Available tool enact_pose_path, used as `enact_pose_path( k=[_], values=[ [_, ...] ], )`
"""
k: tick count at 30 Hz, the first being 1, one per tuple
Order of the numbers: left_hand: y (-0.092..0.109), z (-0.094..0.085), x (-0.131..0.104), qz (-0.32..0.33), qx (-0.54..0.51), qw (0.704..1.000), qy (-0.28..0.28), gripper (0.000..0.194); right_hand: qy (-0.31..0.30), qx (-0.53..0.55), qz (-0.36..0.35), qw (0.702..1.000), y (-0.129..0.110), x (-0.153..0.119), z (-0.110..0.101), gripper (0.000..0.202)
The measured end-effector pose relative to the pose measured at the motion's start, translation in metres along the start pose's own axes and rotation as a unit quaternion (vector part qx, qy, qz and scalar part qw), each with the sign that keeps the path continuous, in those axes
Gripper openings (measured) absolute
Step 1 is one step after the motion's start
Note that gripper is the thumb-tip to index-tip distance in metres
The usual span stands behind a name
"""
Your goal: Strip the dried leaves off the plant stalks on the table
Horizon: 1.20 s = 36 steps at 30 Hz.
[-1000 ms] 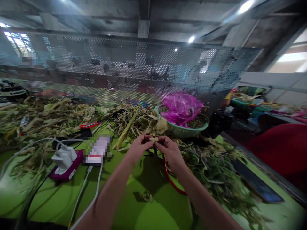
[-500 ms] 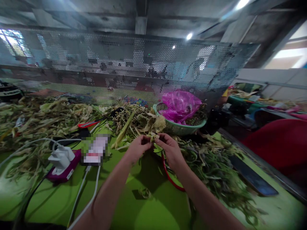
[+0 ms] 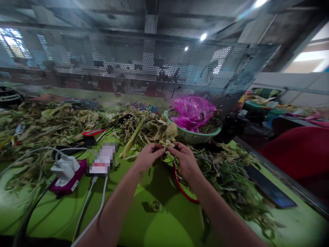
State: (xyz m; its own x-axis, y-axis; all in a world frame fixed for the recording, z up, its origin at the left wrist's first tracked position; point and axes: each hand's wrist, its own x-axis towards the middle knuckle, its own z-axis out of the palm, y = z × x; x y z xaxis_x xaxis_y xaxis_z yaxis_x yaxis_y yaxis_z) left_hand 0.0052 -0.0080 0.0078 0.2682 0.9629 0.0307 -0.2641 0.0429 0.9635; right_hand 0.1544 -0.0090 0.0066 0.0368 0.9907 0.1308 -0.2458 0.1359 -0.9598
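Observation:
My left hand (image 3: 150,157) and my right hand (image 3: 183,158) meet over the green table (image 3: 159,230), fingertips pinched on a small pale yellow-green piece of dried plant (image 3: 168,144). Just behind them is a heap of dried leaves and stalks (image 3: 154,128) with a long yellow-green husk (image 3: 132,139). Beneath my right hand a red curved cord or handle (image 3: 183,190) shows in part. A small curl of plant (image 3: 155,206) lies on the table nearer to me.
Behind stands a green basket (image 3: 197,138) with a pink plastic bag (image 3: 194,111). At left are a purple power strip (image 3: 68,185), a blurred-out phone (image 3: 102,159) and white cables. A dark phone (image 3: 272,188) lies right, beside greenish plant strands (image 3: 231,181). A perforated metal screen (image 3: 123,68) rises behind.
The pinched fingertips have shifted slightly, and more of the pale piece shows above them. The view has moved a little. Both hands stay in nearly the same place.

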Motion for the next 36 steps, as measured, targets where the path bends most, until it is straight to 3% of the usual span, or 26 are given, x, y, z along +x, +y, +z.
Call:
enact_pose_path(
  k=[8, 15, 19, 26, 32, 36],
  values=[
    [0.002, 0.002, -0.001, -0.012, -0.027, 0.999, 0.012, 0.032, -0.021, -0.036, 0.008, 0.999, 0.0, 0.0, -0.001, 0.026],
    [-0.006, 0.004, -0.003, -0.08, -0.142, 0.986, 0.03, 0.033, -0.04, 0.008, 0.015, 0.999, -0.003, -0.001, 0.001, 0.019],
    [-0.004, 0.005, -0.004, -0.067, -0.12, 0.99, 0.017, 0.032, -0.041, 0.023, 0.033, 0.998, -0.007, -0.002, 0.002, 0.019],
    [-0.001, 0.001, -0.001, -0.013, -0.051, 0.999, 0.013, 0.031, -0.034, -0.031, 0.005, 0.999, -0.003, -0.001, -0.001, 0.018],
    [-0.011, 0.003, -0.002, -0.054, -0.165, 0.985, 0.004, 0.032, -0.077, 0.046, 0.035, 0.995, -0.003, -0.002, -0.001, 0.016],
    [-0.009, 0.006, -0.004, -0.066, -0.188, 0.98, 0.009, 0.03, -0.072, 0.087, 0.078, 0.991, -0.006, -0.003, -0.001, 0.017]
  ],
)
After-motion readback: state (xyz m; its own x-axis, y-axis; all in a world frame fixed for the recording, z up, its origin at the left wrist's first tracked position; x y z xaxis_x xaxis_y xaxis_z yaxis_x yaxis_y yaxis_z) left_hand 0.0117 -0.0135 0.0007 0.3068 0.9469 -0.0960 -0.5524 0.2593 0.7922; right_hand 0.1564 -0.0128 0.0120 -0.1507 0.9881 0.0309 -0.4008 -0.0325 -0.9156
